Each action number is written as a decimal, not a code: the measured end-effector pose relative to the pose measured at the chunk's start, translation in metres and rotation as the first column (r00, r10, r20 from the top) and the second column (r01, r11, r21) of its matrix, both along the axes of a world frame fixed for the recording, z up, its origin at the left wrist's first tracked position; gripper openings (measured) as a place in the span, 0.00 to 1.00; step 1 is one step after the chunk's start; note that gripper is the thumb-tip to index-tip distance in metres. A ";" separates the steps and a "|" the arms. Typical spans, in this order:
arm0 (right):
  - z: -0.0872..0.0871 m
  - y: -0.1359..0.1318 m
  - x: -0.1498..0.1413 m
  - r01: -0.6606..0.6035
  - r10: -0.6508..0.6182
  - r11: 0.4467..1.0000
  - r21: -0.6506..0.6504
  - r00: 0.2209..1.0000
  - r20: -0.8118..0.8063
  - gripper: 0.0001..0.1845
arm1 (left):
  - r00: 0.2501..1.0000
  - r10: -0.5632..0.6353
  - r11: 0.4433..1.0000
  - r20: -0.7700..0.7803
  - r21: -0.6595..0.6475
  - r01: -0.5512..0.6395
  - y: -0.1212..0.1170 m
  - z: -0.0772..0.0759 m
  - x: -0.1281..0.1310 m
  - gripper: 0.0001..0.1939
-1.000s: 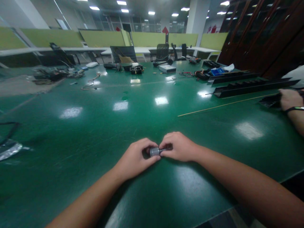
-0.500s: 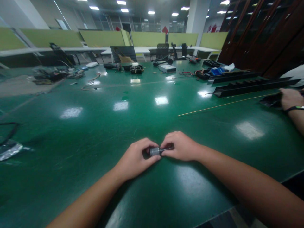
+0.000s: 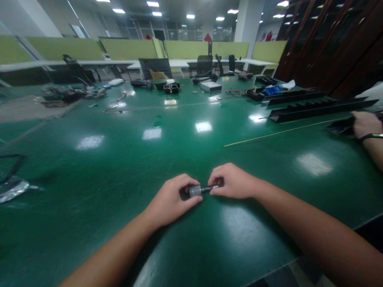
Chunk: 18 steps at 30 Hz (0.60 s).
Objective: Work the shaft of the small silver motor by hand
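My left hand (image 3: 175,201) is closed around a small grey cylinder (image 3: 195,190), its thumb and index finger on either side. A thin dark rod (image 3: 206,189) runs from the cylinder's right end toward my right hand (image 3: 230,181). That hand pinches the rod's far end between thumb and fingertips. Both hands are low over the green tabletop (image 3: 167,159), near its front edge. The cylinder's left end is hidden inside my left hand, and its exact kind is too small to make out.
A thin yellowish rod (image 3: 263,136) lies to the right, near long black channels (image 3: 317,111). Another person's hand (image 3: 365,124) holds a dark piece at the right edge. A white box (image 3: 211,86) and several tools sit at the back; crumpled foil (image 3: 13,189) lies left.
My right hand has slid a little to the right along the rod, away from the cylinder, so more of the rod shows. My left hand has stayed in place.
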State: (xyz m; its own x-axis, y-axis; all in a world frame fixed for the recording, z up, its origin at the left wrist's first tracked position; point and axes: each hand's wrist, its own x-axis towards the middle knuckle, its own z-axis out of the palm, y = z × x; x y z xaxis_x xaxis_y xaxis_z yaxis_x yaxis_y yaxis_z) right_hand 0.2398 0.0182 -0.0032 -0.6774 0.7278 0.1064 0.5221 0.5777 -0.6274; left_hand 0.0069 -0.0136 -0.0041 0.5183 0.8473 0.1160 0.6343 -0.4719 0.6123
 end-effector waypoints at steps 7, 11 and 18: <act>0.003 0.003 0.005 0.010 -0.009 0.999 -0.044 1.000 0.012 0.07 | 1.000 -0.004 1.000 0.003 0.014 0.004 0.000 0.000 -0.001 0.10; 0.004 0.005 0.009 0.009 -0.007 0.997 -0.073 1.000 0.027 0.07 | 1.000 -0.004 1.000 -0.003 0.011 0.004 0.000 -0.001 -0.002 0.10; 0.005 0.007 0.015 0.012 -0.006 0.993 -0.118 0.999 0.051 0.08 | 1.000 0.001 1.000 -0.003 -0.003 -0.001 0.000 -0.001 -0.002 0.11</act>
